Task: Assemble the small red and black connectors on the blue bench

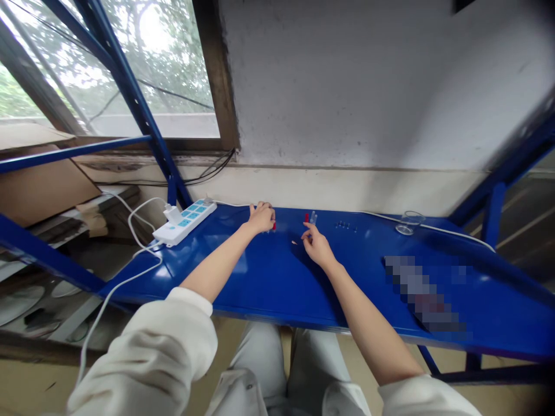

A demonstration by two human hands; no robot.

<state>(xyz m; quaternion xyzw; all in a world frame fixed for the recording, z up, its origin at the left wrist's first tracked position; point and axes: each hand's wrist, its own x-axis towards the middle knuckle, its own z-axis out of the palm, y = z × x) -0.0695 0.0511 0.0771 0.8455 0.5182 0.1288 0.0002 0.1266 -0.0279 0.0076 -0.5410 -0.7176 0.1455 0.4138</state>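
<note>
On the blue table (260,277), my left hand (262,217) is bent down with its fingers closed over a small red piece (274,226). Clear bits show just under its fingertips, and the hand hides most of what is there. My right hand (318,245) holds nothing that I can see. Its index finger points forward, apart from the thumb, close to another small red piece (307,218). Beside that one stands a clear, tube-like piece (313,217). A little pale scrap (294,242) lies left of my right hand.
Several tiny clear pieces (342,225) lie at the back, to the right. Farther right is a clear glass (405,224) by a white cable (455,234). A white power strip (186,222) sits at left. A blurred-out flat object (422,294) lies front right. Blue frame posts (147,115) flank the table.
</note>
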